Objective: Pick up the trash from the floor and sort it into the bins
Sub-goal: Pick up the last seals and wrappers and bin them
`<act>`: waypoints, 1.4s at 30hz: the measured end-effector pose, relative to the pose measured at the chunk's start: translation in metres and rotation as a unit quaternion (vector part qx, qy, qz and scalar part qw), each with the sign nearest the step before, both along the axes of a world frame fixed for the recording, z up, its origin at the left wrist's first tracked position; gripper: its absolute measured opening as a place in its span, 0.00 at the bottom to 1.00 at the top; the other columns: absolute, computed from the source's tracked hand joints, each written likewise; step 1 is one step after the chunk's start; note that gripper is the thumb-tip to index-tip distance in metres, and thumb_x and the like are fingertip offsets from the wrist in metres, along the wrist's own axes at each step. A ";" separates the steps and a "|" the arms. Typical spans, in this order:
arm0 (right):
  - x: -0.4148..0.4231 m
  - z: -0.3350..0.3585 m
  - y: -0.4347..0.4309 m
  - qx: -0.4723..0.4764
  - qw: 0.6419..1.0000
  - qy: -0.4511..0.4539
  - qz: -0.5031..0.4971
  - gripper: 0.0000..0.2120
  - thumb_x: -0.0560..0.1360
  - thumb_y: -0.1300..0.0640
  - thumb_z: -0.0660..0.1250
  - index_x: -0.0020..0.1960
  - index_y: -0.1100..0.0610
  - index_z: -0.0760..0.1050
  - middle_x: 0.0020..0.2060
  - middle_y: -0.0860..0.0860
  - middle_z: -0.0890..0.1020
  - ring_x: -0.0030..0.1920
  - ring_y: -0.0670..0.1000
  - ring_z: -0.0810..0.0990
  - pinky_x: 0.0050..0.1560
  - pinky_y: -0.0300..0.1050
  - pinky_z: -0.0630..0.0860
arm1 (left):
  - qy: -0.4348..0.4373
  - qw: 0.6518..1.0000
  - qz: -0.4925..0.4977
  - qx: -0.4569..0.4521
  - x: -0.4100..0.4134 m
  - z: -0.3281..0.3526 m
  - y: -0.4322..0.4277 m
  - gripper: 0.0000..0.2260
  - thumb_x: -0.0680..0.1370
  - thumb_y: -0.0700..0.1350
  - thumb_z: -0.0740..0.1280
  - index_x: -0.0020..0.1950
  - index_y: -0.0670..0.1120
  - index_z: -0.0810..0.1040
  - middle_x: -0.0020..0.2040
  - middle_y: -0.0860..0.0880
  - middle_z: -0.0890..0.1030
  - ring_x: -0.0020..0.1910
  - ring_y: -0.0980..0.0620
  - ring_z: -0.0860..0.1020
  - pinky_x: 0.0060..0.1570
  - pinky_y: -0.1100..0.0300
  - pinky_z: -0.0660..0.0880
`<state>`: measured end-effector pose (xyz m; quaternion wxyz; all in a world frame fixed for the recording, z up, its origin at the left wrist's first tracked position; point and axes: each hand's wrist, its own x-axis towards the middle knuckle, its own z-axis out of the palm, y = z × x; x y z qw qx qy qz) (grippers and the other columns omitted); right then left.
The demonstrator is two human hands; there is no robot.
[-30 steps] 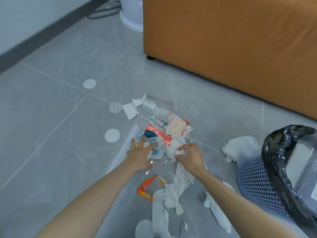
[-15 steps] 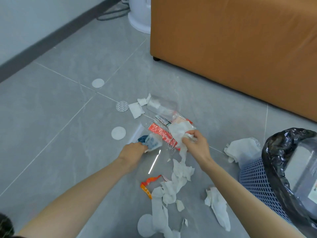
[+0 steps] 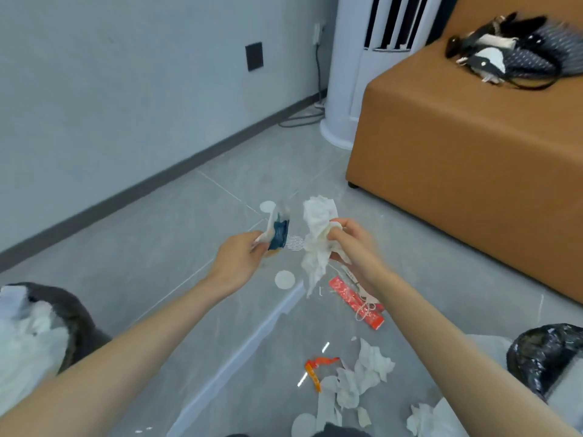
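1. Half a second ago both hands were down in the pile on the floor. Now they are raised, and each has lifted a piece clear of it.
2. Our left hand pinches a blue-and-white wrapper between thumb and fingers, and the wrapper stands up above the knuckles.
3. Our right hand is clenched round a crumpled tissue, whose loose tail hangs below the fist.
4. The two pieces are apart in the air, so we judge the paper is now separated from the packaging and each can go to its own bin.
5. The bin with the black liner sits low on our right. A second dark-lined bin on our left seems to hold white paper already.
6. Much is still down: a red wrapper just below the right wrist, an orange strip and tissue scraps nearer us.
7. Both forearms reach forward, almost straight, and converge toward the middle. The wrists are level, with the hands near each other but not touching.
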<state>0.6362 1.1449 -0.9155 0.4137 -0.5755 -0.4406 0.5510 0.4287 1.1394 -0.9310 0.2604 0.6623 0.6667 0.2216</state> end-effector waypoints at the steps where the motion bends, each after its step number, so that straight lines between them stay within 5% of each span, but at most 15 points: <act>1: -0.012 0.011 0.001 0.007 1.000 0.003 0.018 0.08 0.76 0.63 0.60 0.53 0.58 0.74 0.46 0.51 0.79 0.43 0.46 0.79 0.43 0.38 0.78 | -0.002 1.000 0.021 0.011 -0.012 0.006 -0.009 0.10 0.80 0.44 0.60 0.47 0.42 0.78 0.41 0.43 0.81 0.41 0.42 0.80 0.42 0.51 0.74; 9: -0.146 0.084 -0.018 0.051 0.980 -0.001 0.190 0.12 0.75 0.62 0.61 0.58 0.58 0.72 0.53 0.54 0.78 0.50 0.52 0.79 0.54 0.46 0.80 | -0.030 0.980 0.174 0.095 -0.113 0.062 -0.102 0.11 0.81 0.47 0.59 0.55 0.46 0.79 0.46 0.46 0.81 0.42 0.46 0.79 0.46 0.47 0.78; 14: -0.233 0.111 -0.043 0.064 0.957 0.010 0.281 0.14 0.75 0.64 0.60 0.60 0.60 0.71 0.53 0.54 0.78 0.50 0.51 0.79 0.50 0.44 0.80 | -0.081 0.942 0.299 0.131 -0.172 0.076 -0.164 0.14 0.81 0.50 0.58 0.43 0.42 0.74 0.34 0.47 0.77 0.35 0.48 0.76 0.36 0.53 0.73; 17: -0.285 0.115 -0.063 0.073 0.940 -0.010 0.334 0.13 0.75 0.63 0.62 0.59 0.59 0.72 0.51 0.52 0.77 0.48 0.49 0.78 0.46 0.40 0.79 | -0.097 0.921 0.349 0.146 -0.209 0.071 -0.198 0.11 0.80 0.46 0.59 0.49 0.41 0.77 0.41 0.39 0.79 0.41 0.41 0.77 0.43 0.42 0.77; 22: -0.347 0.097 -0.093 0.082 0.921 -0.027 0.381 0.11 0.71 0.60 0.63 0.53 0.55 0.73 0.47 0.51 0.78 0.45 0.50 0.78 0.52 0.49 0.80 | -0.154 0.886 0.415 0.139 -0.252 0.058 -0.233 0.08 0.79 0.41 0.60 0.52 0.49 0.77 0.47 0.44 0.81 0.45 0.46 0.80 0.38 0.57 0.81; 26: -0.374 0.075 -0.116 0.130 0.897 -0.094 0.411 0.09 0.72 0.56 0.63 0.52 0.52 0.72 0.48 0.47 0.77 0.45 0.49 0.76 0.49 0.49 0.77 | -0.200 0.864 0.458 0.063 -0.278 0.036 -0.250 0.09 0.79 0.41 0.61 0.58 0.49 0.73 0.54 0.46 0.79 0.49 0.48 0.78 0.46 0.50 0.81; 28: -0.383 0.059 -0.123 0.178 0.870 -0.145 0.437 0.09 0.73 0.56 0.64 0.53 0.50 0.72 0.52 0.46 0.75 0.45 0.48 0.76 0.43 0.44 0.75 | -0.180 0.879 0.442 -0.001 -0.287 0.020 -0.256 0.14 0.78 0.45 0.63 0.64 0.50 0.71 0.60 0.48 0.78 0.54 0.48 0.77 0.52 0.47 0.79; 31: -0.389 0.032 -0.127 0.247 0.825 -0.202 0.467 0.12 0.72 0.60 0.63 0.55 0.52 0.74 0.57 0.49 0.75 0.56 0.49 0.75 0.49 0.39 0.69 | -0.134 0.888 0.440 -0.030 -0.287 0.009 -0.263 0.27 0.78 0.47 0.64 0.75 0.47 0.59 0.71 0.49 0.70 0.67 0.46 0.71 0.65 0.51 0.70; 35: -0.391 0.004 -0.126 0.237 0.823 -0.213 0.470 0.18 0.75 0.64 0.62 0.63 0.55 0.72 0.67 0.52 0.70 0.70 0.50 0.65 0.61 0.36 0.63 | -0.090 0.891 0.444 0.029 -0.284 0.006 -0.264 0.30 0.77 0.40 0.64 0.76 0.43 0.53 0.71 0.46 0.68 0.70 0.45 0.67 0.64 0.55 0.67; 39: -0.383 -0.010 -0.132 0.187 0.807 -0.201 0.522 0.32 0.76 0.67 0.58 0.77 0.50 0.54 0.77 0.51 0.54 0.77 0.49 0.48 0.75 0.46 0.54 | -0.028 0.895 0.441 0.058 -0.284 0.004 -0.260 0.30 0.77 0.31 0.55 0.77 0.42 0.48 0.78 0.46 0.52 0.77 0.50 0.50 0.73 0.60 0.50; 42: -0.374 -0.014 -0.128 0.169 0.845 -0.167 0.480 0.33 0.75 0.69 0.57 0.77 0.52 0.53 0.73 0.45 0.61 0.75 0.47 0.57 0.73 0.42 0.56 | 0.019 0.906 0.409 0.105 -0.274 0.010 -0.253 0.32 0.75 0.28 0.53 0.77 0.46 0.52 0.78 0.50 0.50 0.77 0.53 0.46 0.70 0.66 0.47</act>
